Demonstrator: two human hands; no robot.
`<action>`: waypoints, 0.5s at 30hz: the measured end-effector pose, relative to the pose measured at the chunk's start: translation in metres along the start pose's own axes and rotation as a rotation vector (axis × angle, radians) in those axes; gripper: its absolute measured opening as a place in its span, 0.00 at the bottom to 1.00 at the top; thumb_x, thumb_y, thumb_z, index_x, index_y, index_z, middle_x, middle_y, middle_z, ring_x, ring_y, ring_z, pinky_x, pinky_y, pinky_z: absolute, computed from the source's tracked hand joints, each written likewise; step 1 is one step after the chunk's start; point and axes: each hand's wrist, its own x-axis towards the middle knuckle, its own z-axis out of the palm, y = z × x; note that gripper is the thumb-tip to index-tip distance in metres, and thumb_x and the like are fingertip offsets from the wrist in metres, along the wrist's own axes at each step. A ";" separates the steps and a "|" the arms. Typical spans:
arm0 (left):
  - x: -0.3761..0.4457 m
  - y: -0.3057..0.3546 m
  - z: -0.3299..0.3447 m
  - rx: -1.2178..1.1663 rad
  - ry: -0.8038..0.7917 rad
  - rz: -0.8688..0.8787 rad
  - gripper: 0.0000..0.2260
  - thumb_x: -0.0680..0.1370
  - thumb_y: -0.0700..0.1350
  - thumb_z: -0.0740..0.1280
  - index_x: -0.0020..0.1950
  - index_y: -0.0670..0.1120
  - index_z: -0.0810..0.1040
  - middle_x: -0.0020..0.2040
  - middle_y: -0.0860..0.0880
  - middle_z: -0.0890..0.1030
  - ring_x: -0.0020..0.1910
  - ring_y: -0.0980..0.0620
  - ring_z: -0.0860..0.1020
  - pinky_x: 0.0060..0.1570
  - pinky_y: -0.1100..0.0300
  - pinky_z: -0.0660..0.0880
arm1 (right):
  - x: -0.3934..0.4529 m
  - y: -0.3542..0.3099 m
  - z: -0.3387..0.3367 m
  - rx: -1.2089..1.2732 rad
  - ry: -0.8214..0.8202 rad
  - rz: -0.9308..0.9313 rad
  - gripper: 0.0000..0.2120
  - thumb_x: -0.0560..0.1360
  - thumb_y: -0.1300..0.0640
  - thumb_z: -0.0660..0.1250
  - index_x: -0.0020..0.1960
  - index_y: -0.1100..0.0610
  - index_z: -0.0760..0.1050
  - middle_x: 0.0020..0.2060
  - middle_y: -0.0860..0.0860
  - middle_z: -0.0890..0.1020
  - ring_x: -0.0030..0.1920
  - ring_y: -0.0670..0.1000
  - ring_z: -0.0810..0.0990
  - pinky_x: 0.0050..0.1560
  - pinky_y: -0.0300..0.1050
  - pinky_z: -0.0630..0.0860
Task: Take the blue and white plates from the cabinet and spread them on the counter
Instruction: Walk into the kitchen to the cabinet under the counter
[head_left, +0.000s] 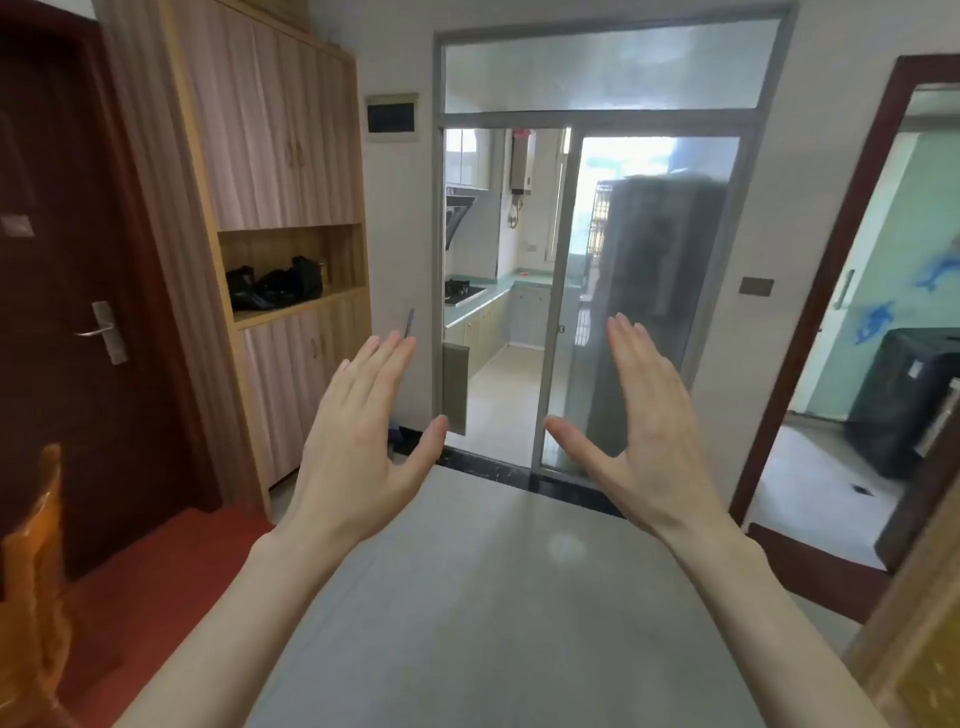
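Fingers (387, 358) on my left hand (358, 441) are stretched out flat and close together, thumb splayed, grasping nothing; the right hand (639, 426) mirrors it, palm turned inward, fingers straight and empty. Both hands are raised in front of me with a gap between them, thumbs pointing toward each other, bare forearms reaching up from the bottom of the view.

I see no blue and white plates anywhere from here. The kitchen counter (475, 304) shows far off through the open sliding glass door (644, 291), a greenish top with a black gas hob (460, 291) on it and pale cabinets (483, 327) beneath. A range hood (457, 218) hangs above the hob, and a water heater (522, 163) is on the back wall.

Directly below my hands lies a grey, smooth surface (493, 597), bare where I can see it. To the left stands a tall wooden cupboard (280, 156) with an open niche holding black bags (275, 283), and beside it a dark brown door (78, 291) with a metal handle (101, 330). On the right another doorway (852, 332) opens onto a green-walled room.
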 end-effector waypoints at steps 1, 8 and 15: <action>0.011 -0.005 0.012 -0.002 0.000 0.004 0.34 0.81 0.61 0.59 0.84 0.48 0.61 0.84 0.51 0.63 0.85 0.56 0.54 0.84 0.50 0.53 | 0.010 0.011 0.009 0.010 0.010 -0.003 0.47 0.75 0.28 0.61 0.85 0.48 0.48 0.85 0.44 0.52 0.84 0.45 0.49 0.83 0.57 0.55; 0.103 -0.048 0.099 0.040 -0.017 -0.017 0.34 0.81 0.61 0.59 0.85 0.48 0.60 0.84 0.51 0.62 0.85 0.55 0.53 0.84 0.47 0.54 | 0.102 0.098 0.071 -0.002 -0.001 0.000 0.48 0.76 0.29 0.64 0.85 0.48 0.46 0.84 0.40 0.48 0.84 0.43 0.47 0.82 0.45 0.46; 0.171 -0.095 0.175 0.073 -0.014 -0.024 0.34 0.82 0.61 0.60 0.85 0.49 0.59 0.85 0.52 0.61 0.85 0.56 0.52 0.84 0.50 0.52 | 0.178 0.161 0.136 -0.010 -0.013 0.003 0.48 0.75 0.27 0.64 0.85 0.48 0.48 0.84 0.42 0.51 0.84 0.45 0.49 0.80 0.41 0.42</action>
